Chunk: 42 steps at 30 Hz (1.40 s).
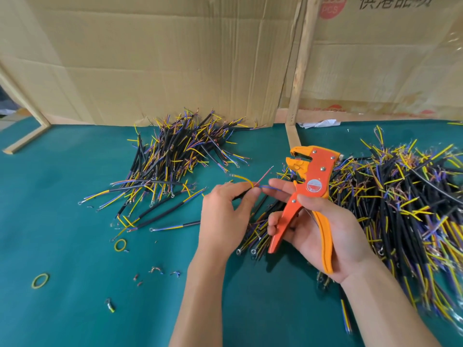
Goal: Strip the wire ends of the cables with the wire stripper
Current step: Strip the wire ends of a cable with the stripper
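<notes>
Left hand (220, 211) pinches a black cable (241, 195) whose yellow, red and blue wires fan out toward the orange wire stripper (307, 194), gripped upright in the right hand (323, 236), whose forefinger touches the blue wire. One cable pile (175, 159) lies at the green worktop's (75, 309) far edge against cardboard (162, 58); another pile (400, 201) lies along the right edge. Two yellow rubber bands (40, 281) lie near the left.

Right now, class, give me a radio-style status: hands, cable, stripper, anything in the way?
Left hand pinches cable, wires fanned. Right hand grips stripper, fingertip on blue wire. Nothing in its jaws yet. Cable piles both sides, path clear.
</notes>
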Each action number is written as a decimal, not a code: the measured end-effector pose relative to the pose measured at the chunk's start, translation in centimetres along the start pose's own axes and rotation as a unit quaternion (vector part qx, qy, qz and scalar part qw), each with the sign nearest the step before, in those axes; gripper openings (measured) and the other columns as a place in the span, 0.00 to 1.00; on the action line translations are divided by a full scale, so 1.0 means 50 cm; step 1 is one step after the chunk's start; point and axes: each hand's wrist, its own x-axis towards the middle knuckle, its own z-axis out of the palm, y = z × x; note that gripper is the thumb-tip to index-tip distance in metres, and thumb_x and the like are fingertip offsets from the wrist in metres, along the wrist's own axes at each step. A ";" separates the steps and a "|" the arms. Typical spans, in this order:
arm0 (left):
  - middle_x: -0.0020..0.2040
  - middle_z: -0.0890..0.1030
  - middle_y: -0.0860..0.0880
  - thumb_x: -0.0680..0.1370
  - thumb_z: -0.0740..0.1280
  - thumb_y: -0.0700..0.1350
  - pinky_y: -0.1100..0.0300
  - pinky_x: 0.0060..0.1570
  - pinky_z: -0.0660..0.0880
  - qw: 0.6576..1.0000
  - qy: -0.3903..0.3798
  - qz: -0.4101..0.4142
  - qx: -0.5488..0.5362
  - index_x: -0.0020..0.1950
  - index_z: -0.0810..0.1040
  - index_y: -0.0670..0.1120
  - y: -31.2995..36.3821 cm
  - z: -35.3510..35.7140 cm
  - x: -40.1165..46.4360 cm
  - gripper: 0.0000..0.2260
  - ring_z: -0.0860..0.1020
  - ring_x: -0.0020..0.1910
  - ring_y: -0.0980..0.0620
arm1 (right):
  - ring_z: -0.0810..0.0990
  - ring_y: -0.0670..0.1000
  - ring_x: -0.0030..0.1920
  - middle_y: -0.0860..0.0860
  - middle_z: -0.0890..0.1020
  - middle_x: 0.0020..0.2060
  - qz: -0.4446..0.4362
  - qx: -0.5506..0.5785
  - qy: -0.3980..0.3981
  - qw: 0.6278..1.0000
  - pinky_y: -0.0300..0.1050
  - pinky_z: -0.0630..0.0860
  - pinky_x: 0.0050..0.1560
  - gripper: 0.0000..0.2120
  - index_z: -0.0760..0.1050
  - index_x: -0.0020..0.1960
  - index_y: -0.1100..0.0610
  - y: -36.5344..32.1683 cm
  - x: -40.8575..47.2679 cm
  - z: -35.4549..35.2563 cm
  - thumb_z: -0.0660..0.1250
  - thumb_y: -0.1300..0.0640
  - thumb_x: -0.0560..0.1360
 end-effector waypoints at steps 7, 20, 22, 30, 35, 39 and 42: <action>0.31 0.72 0.43 0.81 0.67 0.46 0.53 0.34 0.65 0.989 0.084 -0.064 -0.103 0.39 0.76 0.41 -0.001 0.000 0.008 0.13 0.69 0.34 0.43 | 0.83 0.63 0.44 0.67 0.82 0.50 0.039 0.009 0.015 0.999 0.62 0.81 0.53 0.24 0.78 0.67 0.63 0.008 0.004 0.003 0.70 0.56 0.73; 0.41 0.80 0.38 0.80 0.68 0.41 0.54 0.39 0.69 0.973 0.042 -0.102 -0.202 0.37 0.74 0.43 0.010 -0.002 0.008 0.12 0.73 0.36 0.43 | 0.78 0.62 0.36 0.62 0.77 0.38 0.099 -0.055 -0.029 0.993 0.58 0.80 0.41 0.22 0.79 0.60 0.67 0.008 -0.004 0.021 0.75 0.61 0.67; 0.41 0.81 0.39 0.79 0.68 0.41 0.52 0.38 0.70 0.973 0.040 -0.105 -0.203 0.35 0.74 0.46 0.009 -0.001 0.009 0.12 0.74 0.37 0.40 | 0.78 0.61 0.36 0.62 0.76 0.38 0.100 -0.058 -0.040 0.992 0.58 0.79 0.41 0.20 0.80 0.58 0.66 0.009 -0.005 0.020 0.75 0.62 0.67; 0.37 0.81 0.43 0.80 0.67 0.40 0.55 0.39 0.73 0.982 0.041 -0.089 -0.159 0.35 0.77 0.48 0.005 -0.001 0.007 0.13 0.79 0.40 0.45 | 0.77 0.60 0.36 0.61 0.75 0.37 0.085 -0.038 -0.051 0.994 0.57 0.79 0.40 0.20 0.78 0.52 0.62 0.012 -0.004 0.021 0.82 0.59 0.65; 0.43 0.81 0.48 0.82 0.61 0.36 0.63 0.41 0.70 0.878 0.076 -0.091 -0.465 0.47 0.76 0.44 0.017 -0.020 0.021 0.07 0.76 0.42 0.55 | 0.79 0.60 0.38 0.66 0.81 0.52 0.025 -0.022 -0.019 0.999 0.57 0.80 0.43 0.23 0.80 0.54 0.63 0.016 0.001 0.018 0.81 0.58 0.63; 0.44 0.79 0.46 0.78 0.61 0.38 0.61 0.46 0.79 0.600 0.085 -0.130 -0.785 0.51 0.76 0.41 0.015 -0.049 0.026 0.05 0.78 0.42 0.51 | 0.81 0.62 0.40 0.69 0.77 0.59 0.037 -0.047 -0.023 0.998 0.56 0.79 0.45 0.29 0.80 0.62 0.63 0.023 0.004 0.021 0.81 0.56 0.63; 0.46 0.82 0.42 0.78 0.62 0.37 0.56 0.49 0.81 0.552 0.117 -0.159 -0.810 0.50 0.76 0.39 0.013 -0.048 0.025 0.05 0.83 0.43 0.47 | 0.81 0.62 0.40 0.65 0.79 0.64 0.033 -0.040 -0.031 0.998 0.56 0.80 0.45 0.25 0.79 0.65 0.63 0.028 0.006 0.024 0.74 0.58 0.68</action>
